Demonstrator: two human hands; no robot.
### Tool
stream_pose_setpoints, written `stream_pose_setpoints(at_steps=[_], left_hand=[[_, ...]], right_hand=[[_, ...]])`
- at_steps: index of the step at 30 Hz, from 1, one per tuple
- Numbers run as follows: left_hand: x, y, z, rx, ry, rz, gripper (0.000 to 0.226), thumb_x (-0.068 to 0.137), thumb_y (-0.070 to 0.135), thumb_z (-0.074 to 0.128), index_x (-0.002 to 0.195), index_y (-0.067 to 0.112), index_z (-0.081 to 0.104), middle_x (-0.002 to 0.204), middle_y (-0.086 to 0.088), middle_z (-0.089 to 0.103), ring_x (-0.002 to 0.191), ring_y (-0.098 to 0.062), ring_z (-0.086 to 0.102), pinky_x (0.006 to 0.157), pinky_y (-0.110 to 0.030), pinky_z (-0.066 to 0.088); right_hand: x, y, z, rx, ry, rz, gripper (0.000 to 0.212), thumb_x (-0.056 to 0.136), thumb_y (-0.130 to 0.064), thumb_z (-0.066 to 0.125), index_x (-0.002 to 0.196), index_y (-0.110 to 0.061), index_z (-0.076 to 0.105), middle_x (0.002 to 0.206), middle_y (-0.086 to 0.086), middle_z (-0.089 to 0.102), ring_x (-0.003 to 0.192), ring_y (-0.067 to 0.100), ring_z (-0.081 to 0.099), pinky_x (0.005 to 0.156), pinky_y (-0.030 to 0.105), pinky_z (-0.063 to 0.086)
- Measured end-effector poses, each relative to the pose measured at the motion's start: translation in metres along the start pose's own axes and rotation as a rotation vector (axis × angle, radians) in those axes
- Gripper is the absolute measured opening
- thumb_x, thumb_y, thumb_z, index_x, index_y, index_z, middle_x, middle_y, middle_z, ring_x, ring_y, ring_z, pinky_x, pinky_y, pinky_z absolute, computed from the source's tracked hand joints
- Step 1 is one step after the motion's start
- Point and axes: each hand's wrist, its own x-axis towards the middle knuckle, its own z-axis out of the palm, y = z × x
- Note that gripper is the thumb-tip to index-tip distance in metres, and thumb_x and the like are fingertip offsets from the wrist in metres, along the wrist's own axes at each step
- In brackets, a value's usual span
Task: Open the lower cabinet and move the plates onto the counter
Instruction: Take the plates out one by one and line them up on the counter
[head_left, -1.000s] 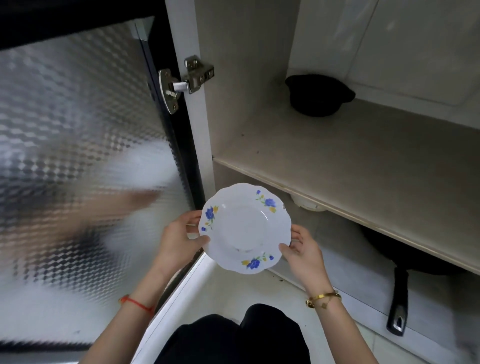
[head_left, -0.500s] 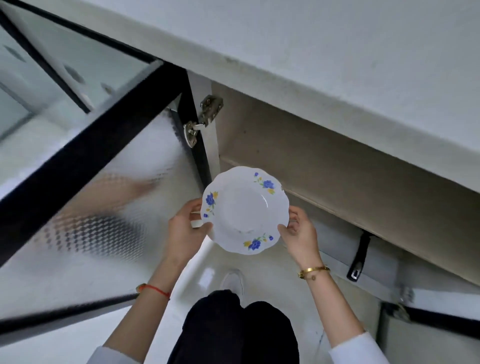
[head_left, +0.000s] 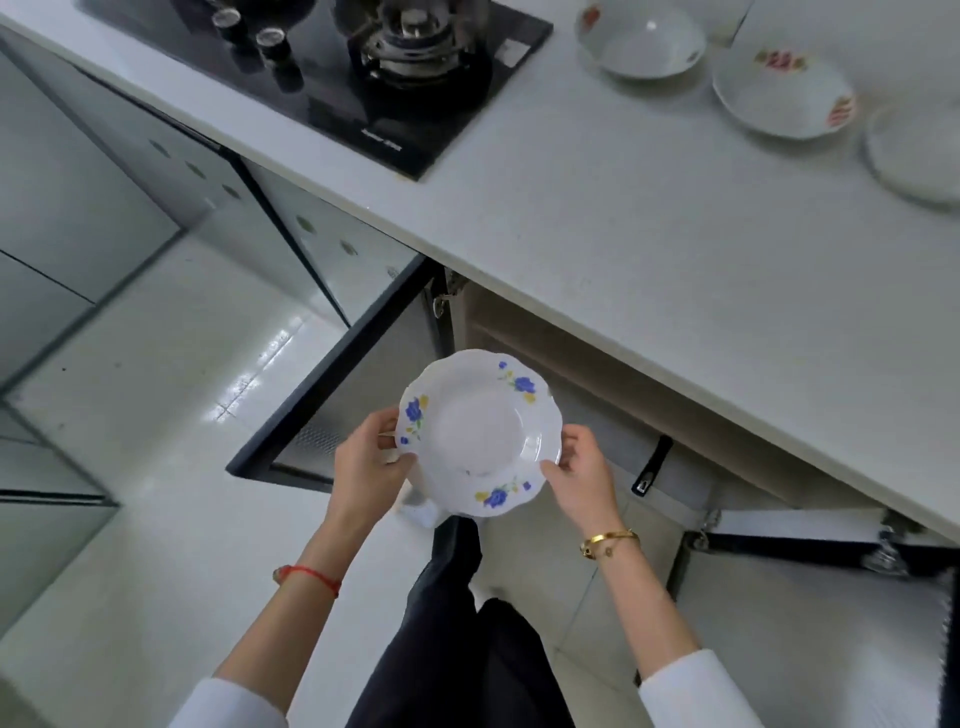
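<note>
White scalloped plate (head_left: 480, 434) with blue and yellow flowers, held face-up in front of the open lower cabinet (head_left: 597, 395). Below desk (head_left: 649, 234) level. Three more white dishes (head_left: 784, 98) up on the desk, far right.

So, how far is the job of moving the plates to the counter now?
Done: the cabinet door stands open, and three dishes already sit on the counter. In hand: the left hand and right hand hold the blue-flowered plate by its rim, below counter level. Left: setting it down. Whether more plates remain inside cannot be seen.
</note>
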Motion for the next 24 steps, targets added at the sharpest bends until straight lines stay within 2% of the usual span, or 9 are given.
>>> stream_pose_setpoints(at_steps=[5,10,14,16,19,24], left_hand=[[-0.038,0.065,-0.035,-0.005,0.015,0.058,0.048,0.075,0.003,0.070,0.118,0.020,0.060,0.106,0.009,0.064,0.093,-0.007,0.059,0.069,0.000,0.037],[-0.050,0.121,-0.045,0.000,-0.024,0.177,0.051,0.074,0.003,0.070,0.121,0.022,0.060,0.105,0.013,0.064,0.089,0.008,0.057,0.069,0.001,0.039],[-0.041,0.161,-0.036,-0.025,-0.094,0.252,0.052,0.074,0.001,0.068,0.121,0.021,0.060,0.099,0.018,0.065,0.084,0.013,0.058,0.068,0.003,0.041],[-0.030,0.181,-0.028,-0.024,-0.124,0.283,0.052,0.073,0.001,0.068,0.120,0.021,0.061,0.094,0.021,0.065,0.081,0.014,0.059,0.066,0.004,0.040],[-0.008,0.210,-0.012,-0.002,-0.171,0.361,0.051,0.072,0.000,0.067,0.119,0.016,0.062,0.091,0.013,0.066,0.077,0.014,0.060,0.065,0.004,0.040],[0.032,0.261,0.022,0.037,-0.289,0.475,0.049,0.075,0.001,0.068,0.122,0.012,0.059,0.105,0.003,0.067,0.086,-0.011,0.061,0.067,-0.005,0.040]], right_hand=[[-0.050,-0.060,-0.039,0.044,0.024,-0.076,0.036,0.080,0.001,0.063,0.108,-0.016,0.050,0.108,0.003,0.062,0.097,0.019,0.063,0.080,0.024,0.051],[-0.077,-0.097,-0.083,0.057,0.112,-0.114,0.038,0.079,0.003,0.062,0.112,-0.013,0.051,0.110,0.004,0.063,0.100,0.022,0.063,0.088,0.036,0.053],[-0.081,-0.114,-0.114,0.076,0.196,-0.127,0.038,0.079,-0.001,0.063,0.107,-0.022,0.051,0.102,-0.009,0.061,0.096,0.014,0.063,0.086,0.033,0.053],[-0.077,-0.119,-0.128,0.090,0.254,-0.122,0.037,0.078,0.000,0.063,0.106,-0.020,0.051,0.100,-0.010,0.061,0.093,0.014,0.063,0.082,0.031,0.054],[-0.066,-0.127,-0.149,0.118,0.337,-0.110,0.035,0.078,-0.001,0.063,0.106,-0.019,0.052,0.101,-0.006,0.061,0.090,0.014,0.062,0.076,0.027,0.052],[-0.045,-0.139,-0.183,0.154,0.500,-0.084,0.035,0.078,0.001,0.061,0.107,-0.016,0.052,0.102,-0.002,0.060,0.091,0.017,0.060,0.076,0.029,0.053]])
